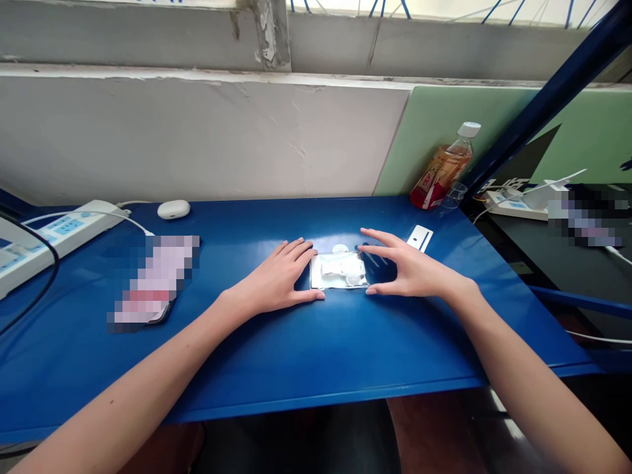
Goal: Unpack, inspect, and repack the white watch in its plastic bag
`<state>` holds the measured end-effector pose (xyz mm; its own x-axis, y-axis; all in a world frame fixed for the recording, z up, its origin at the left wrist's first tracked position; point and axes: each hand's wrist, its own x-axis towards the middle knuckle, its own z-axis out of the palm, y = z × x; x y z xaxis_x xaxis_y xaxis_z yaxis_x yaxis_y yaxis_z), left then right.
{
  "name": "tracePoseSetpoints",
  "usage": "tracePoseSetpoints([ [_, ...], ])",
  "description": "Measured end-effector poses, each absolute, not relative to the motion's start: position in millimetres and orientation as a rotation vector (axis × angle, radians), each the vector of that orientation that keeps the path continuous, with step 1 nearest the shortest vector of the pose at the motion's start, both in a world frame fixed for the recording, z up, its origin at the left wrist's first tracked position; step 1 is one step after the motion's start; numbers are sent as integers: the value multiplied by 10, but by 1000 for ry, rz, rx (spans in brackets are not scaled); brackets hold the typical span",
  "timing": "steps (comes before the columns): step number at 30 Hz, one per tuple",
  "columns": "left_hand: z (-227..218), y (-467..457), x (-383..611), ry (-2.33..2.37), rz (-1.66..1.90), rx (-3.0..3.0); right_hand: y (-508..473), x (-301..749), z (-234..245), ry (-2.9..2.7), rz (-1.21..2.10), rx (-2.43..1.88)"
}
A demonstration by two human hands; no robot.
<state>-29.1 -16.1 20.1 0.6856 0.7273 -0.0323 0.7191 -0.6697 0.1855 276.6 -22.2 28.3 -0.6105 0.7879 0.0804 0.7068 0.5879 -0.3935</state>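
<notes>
A small clear plastic packet with white contents lies flat on the blue desk, its surface shiny with glare. At its left edge rests my left hand, palm down, with the fingers stretched out and the thumb by the lower corner. My right hand is at the packet's right side, fingers spread and thumb apart, near its right edge; whether the fingertips touch it I cannot tell. Just behind the packet is a small round white spot or piece. A white card with slots lies beyond my right hand.
Left of my hands lies a phone on a white cable. A white power strip and a white earbud case sit farther back. A drink bottle stands tilted at the back right, by a blue metal post.
</notes>
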Motion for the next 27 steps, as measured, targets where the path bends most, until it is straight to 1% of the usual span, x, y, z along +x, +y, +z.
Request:
tracePoseSetpoints([
  [11,183,-145,-300,1172,120,2682,-213,2786,246,-2554,468,-1226],
  [16,166,-157,-303,1176,207,2682,-215,2784,253,-2544,450,-1212],
  [20,157,-191,-279,1084,287,2694,-228,2762,272,-2546,407,-1170],
  [27,134,-208,-218,961,282,2761,-253,2705,306,-2561,408,-1025],
])
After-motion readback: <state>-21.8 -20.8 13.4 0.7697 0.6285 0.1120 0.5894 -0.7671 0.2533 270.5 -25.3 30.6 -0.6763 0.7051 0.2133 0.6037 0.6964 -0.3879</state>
